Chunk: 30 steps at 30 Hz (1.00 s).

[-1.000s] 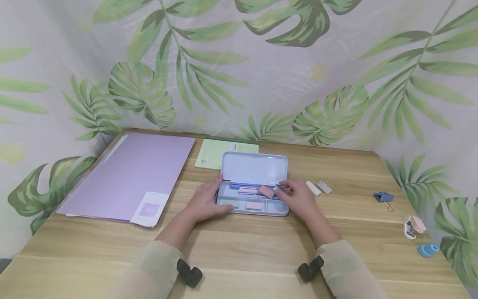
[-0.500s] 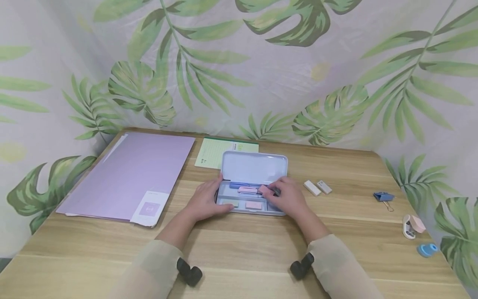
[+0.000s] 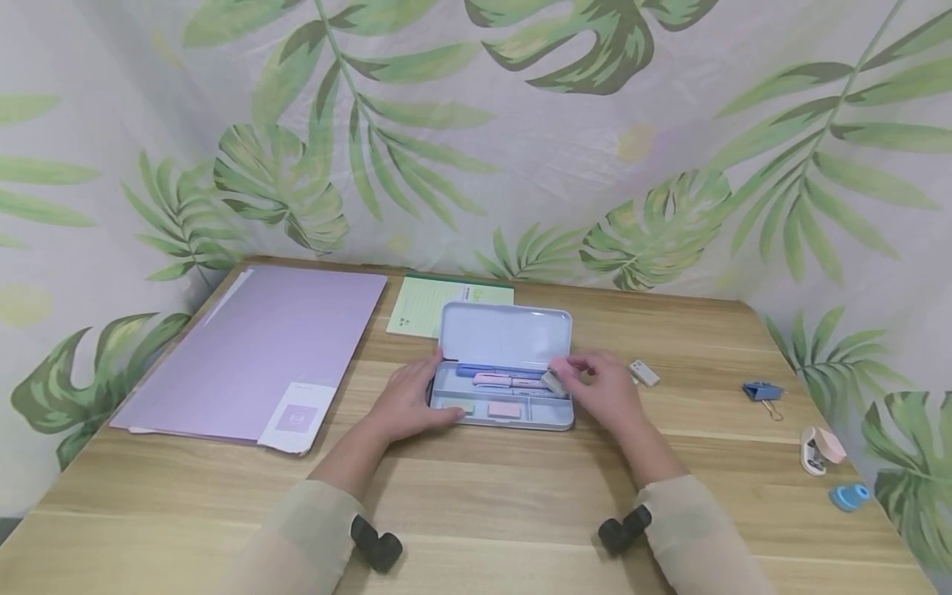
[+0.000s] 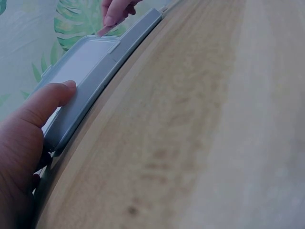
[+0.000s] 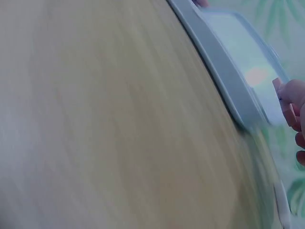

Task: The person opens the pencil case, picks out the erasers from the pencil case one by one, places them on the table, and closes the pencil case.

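A pale blue pencil case [image 3: 507, 332] lies with its lid up. Inside are a blue pen [image 3: 476, 370], a pink pen [image 3: 491, 380], a grey-and-white eraser [image 3: 553, 383] at the right end, and a pink block [image 3: 504, 410] and a greenish block [image 3: 459, 406] in the front compartment. My left hand [image 3: 405, 398] grips the case's left end, thumb [image 4: 66, 88] over the front rim. Between thumb and fingers, my right hand [image 3: 606, 391] pinches a pink eraser [image 5: 284, 102] above the case's right end.
Right of the case lies a white eraser [image 3: 644, 373]; another is mostly hidden behind the right hand. A purple folder [image 3: 275, 347] and green notepad [image 3: 427, 306] lie left and behind. A binder clip [image 3: 763, 391], small stapler [image 3: 821, 450] and blue conical object [image 3: 849, 497] sit far right.
My right hand has picked the pink eraser out from beside the pens and moved it right. The grey-and-white eraser now shows in the case. My left hand stays in place.
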{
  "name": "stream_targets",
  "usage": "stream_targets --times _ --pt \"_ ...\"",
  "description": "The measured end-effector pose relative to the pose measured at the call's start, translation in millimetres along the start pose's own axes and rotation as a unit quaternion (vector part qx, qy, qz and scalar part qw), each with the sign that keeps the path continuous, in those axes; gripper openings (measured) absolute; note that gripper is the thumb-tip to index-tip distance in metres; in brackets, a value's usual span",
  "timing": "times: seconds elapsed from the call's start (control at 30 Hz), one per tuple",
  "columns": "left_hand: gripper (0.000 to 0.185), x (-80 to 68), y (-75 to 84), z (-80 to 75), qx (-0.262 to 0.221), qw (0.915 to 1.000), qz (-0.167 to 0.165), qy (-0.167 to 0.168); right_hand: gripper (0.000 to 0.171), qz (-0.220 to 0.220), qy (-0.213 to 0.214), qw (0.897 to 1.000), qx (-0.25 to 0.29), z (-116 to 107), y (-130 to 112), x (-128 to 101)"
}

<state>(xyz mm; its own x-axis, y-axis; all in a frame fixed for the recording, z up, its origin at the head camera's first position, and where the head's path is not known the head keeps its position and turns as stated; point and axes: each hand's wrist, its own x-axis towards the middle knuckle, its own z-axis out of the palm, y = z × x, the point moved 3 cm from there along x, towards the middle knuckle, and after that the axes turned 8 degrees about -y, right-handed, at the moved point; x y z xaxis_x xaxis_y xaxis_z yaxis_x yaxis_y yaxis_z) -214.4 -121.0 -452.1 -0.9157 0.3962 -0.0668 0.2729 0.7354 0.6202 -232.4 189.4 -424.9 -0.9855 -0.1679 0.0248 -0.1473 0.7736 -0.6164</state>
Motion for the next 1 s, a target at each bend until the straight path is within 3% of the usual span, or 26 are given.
stream_targets --times 0.33,0.53,0.73,1.0 --pt "0.109 -1.5 -0.5 -1.1 0.006 1.0 0.001 0.003 0.071 0.107 0.029 0.994 -0.006 -52.9 77.3 -12.6" --pt "0.109 -1.2 -1.7 -0.4 0.009 0.9999 0.002 0.005 0.069 0.155 0.05 0.987 -0.015 -67.9 114.0 -21.0" --pt "0.109 -0.8 -1.7 0.2 0.007 0.9999 0.004 0.007 0.067 0.158 0.057 0.985 -0.033 -68.7 127.1 -23.2" --pt "0.109 -0.4 0.8 0.0 0.005 1.0 0.0 0.004 0.07 0.156 0.068 0.984 -0.053 -67.2 124.3 -24.0"
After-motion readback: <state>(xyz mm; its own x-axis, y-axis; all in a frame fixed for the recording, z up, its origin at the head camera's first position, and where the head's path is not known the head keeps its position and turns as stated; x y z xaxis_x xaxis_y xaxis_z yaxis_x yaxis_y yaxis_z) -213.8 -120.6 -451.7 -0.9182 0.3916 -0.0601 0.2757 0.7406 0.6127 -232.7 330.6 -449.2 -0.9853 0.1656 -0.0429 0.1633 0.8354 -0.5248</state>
